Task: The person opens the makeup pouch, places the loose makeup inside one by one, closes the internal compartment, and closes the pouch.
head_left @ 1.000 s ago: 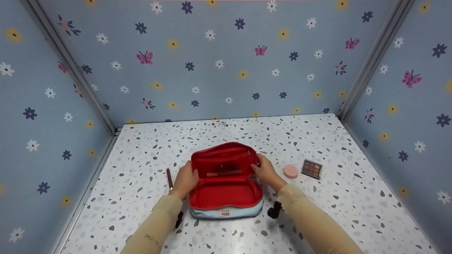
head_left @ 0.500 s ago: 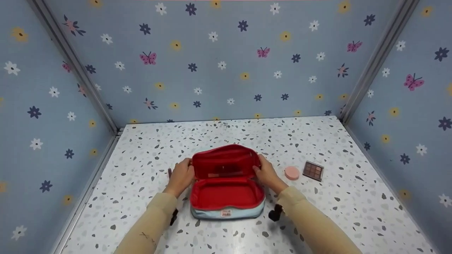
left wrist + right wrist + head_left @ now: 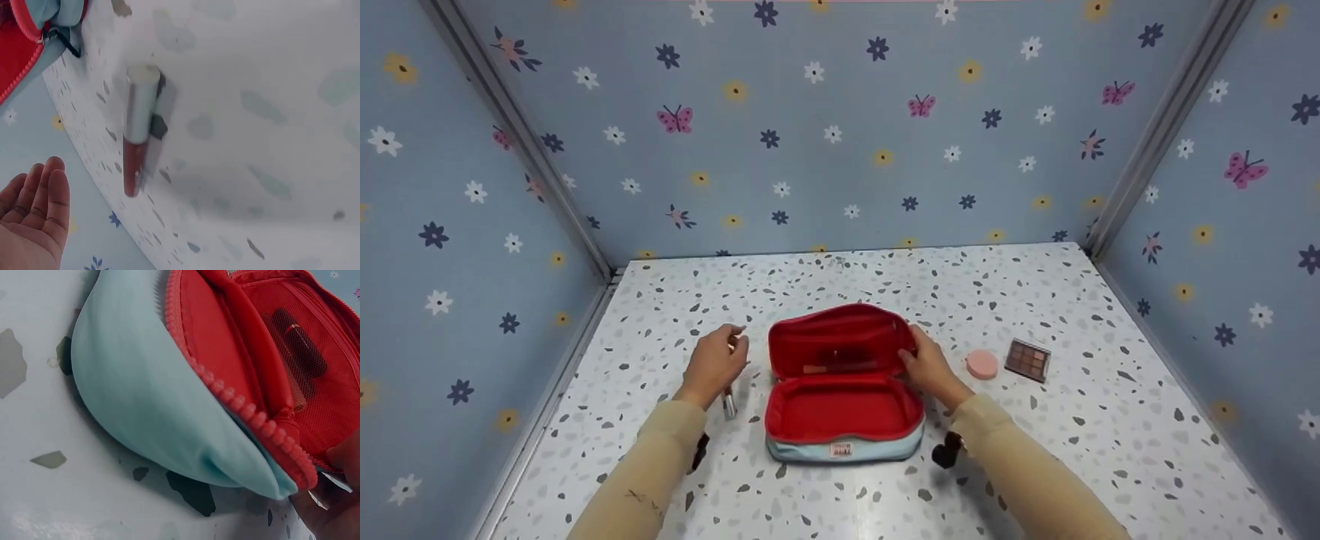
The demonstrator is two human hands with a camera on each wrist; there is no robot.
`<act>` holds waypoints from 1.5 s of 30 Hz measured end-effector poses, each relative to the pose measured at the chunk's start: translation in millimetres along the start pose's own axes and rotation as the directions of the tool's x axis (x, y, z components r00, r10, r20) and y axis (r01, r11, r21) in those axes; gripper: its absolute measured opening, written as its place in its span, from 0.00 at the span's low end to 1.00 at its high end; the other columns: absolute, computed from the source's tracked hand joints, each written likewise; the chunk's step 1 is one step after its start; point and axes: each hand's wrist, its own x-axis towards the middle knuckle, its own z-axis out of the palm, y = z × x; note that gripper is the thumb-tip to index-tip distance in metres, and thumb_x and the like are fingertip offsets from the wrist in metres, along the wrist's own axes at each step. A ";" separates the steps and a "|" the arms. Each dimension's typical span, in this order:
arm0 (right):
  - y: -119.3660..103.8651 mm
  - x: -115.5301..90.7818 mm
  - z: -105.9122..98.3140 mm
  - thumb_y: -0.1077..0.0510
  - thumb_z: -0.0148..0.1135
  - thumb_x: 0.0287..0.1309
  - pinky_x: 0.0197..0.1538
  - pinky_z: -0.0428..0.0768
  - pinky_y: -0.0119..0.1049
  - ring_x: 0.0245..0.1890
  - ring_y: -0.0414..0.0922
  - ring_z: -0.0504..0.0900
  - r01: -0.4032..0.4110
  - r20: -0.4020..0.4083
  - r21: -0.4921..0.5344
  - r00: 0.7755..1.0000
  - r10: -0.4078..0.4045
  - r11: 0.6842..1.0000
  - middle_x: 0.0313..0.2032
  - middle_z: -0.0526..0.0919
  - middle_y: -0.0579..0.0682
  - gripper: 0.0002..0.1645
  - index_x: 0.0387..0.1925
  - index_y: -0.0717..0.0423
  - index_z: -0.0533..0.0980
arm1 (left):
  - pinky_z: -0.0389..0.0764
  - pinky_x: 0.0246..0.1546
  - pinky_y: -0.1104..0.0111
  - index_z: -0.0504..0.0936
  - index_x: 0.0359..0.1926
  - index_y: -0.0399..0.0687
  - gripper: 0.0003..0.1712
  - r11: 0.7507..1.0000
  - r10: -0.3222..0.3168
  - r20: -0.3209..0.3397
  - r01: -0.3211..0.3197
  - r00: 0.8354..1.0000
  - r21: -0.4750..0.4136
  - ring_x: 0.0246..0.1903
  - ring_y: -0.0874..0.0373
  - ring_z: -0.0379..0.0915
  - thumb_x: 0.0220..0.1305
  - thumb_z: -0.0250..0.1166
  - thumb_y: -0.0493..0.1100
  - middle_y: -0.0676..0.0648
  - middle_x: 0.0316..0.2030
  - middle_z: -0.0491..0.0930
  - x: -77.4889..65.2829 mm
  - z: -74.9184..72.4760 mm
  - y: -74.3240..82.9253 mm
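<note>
Left hand (image 3: 714, 365) has nothing in it, fingers loosely straight and together with the palm turned in, over the tabletop (image 3: 847, 502). Just below it on the table is a slim tube (image 3: 139, 126), silver on one end and reddish-brown on the other; from the head view the hand covers part of it and the silver end pokes out by the wrist. Off to that hand's right, not touching it, sits the pouch (image 3: 844, 409), pale blue outside, bright red inside, unzipped with its lid tipped up. Right hand (image 3: 928, 367) is the one with a grip: it's pinching the right edge of that lid, thumb on the red lining and the fingers round the outside. In front of that thumb, a mesh pocket (image 3: 337, 410) in the lid has a dark tube (image 3: 304, 349) in it plus some other slim bits I can't really make out. Just right of the right hand there's a pink round case (image 3: 982, 365), and a bit further right, a palette (image 3: 1027, 360) with little brownish pans.
</note>
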 end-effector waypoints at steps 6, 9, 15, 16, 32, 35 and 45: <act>-0.7 0.3 -1.6 0.73 0.56 0.71 0.56 0.86 0.51 0.48 0.54 0.87 0.001 -0.003 -0.007 1.000 -0.002 1.000 0.52 0.87 0.65 0.18 0.60 0.65 0.75 | 0.84 0.59 0.43 0.78 0.67 0.29 0.29 0.999 -0.014 0.033 0.013 0.999 0.044 0.52 0.37 0.84 0.78 0.62 0.49 0.29 0.55 0.85 -2.3 -9.0 -8.6; -1.5 -0.3 -1.9 0.74 0.57 0.72 0.57 0.86 0.53 0.49 0.56 0.86 -0.001 0.004 0.002 1.000 0.001 1.000 0.52 0.87 0.65 0.18 0.60 0.65 0.75 | 0.83 0.61 0.42 0.77 0.68 0.29 0.31 0.997 -0.049 0.055 0.046 0.997 0.058 0.54 0.36 0.83 0.76 0.65 0.49 0.29 0.55 0.85 -4.3 -10.4 -12.9; -1.3 0.1 -1.6 0.74 0.57 0.72 0.54 0.87 0.50 0.48 0.54 0.87 -0.030 0.010 0.005 1.000 0.030 1.000 0.51 0.88 0.63 0.19 0.61 0.63 0.76 | 0.84 0.54 0.46 0.74 0.69 0.29 0.35 0.993 -0.102 0.075 0.097 0.992 0.067 0.44 0.43 0.83 0.73 0.70 0.50 0.33 0.48 0.85 -10.3 -9.2 -21.0; -1.4 -0.2 -1.6 0.74 0.57 0.73 0.54 0.87 0.49 0.47 0.54 0.87 -0.036 0.012 0.008 0.999 0.036 0.999 0.51 0.88 0.63 0.19 0.61 0.63 0.76 | 0.84 0.52 0.47 0.74 0.69 0.29 0.35 0.993 -0.107 0.078 0.102 0.991 0.066 0.42 0.44 0.82 0.73 0.70 0.50 0.34 0.46 0.85 -11.4 -8.5 -22.4; -0.5 -0.1 0.8 0.74 0.57 0.73 0.56 0.88 0.49 0.50 0.54 0.88 -0.050 0.022 0.040 0.999 0.050 0.998 0.55 0.88 0.63 0.20 0.62 0.62 0.76 | 0.83 0.46 0.53 0.79 0.49 0.34 0.23 0.980 -0.178 0.102 0.167 0.979 0.109 0.36 0.47 0.80 0.69 0.74 0.50 0.40 0.36 0.85 -19.2 2.5 -35.8; 0.1 -0.5 1.4 0.74 0.57 0.72 0.55 0.88 0.50 0.49 0.55 0.88 -0.029 0.016 0.040 0.999 0.028 0.999 0.55 0.88 0.64 0.20 0.62 0.63 0.76 | 0.83 0.59 0.46 0.78 0.54 0.31 0.26 0.979 -0.184 0.101 0.173 0.978 0.111 0.46 0.40 0.83 0.67 0.74 0.47 0.34 0.44 0.86 -21.0 3.1 -36.9; -2.6 -1.7 -0.9 0.71 0.56 0.75 0.56 0.87 0.47 0.49 0.51 0.86 -0.093 0.036 0.025 0.995 0.092 0.995 0.56 0.87 0.62 0.21 0.66 0.60 0.75 | 0.83 0.51 0.47 0.82 0.46 0.30 0.17 0.975 -0.206 0.106 0.194 0.973 0.113 0.39 0.44 0.82 0.63 0.72 0.40 0.36 0.39 0.86 -20.6 1.9 -38.0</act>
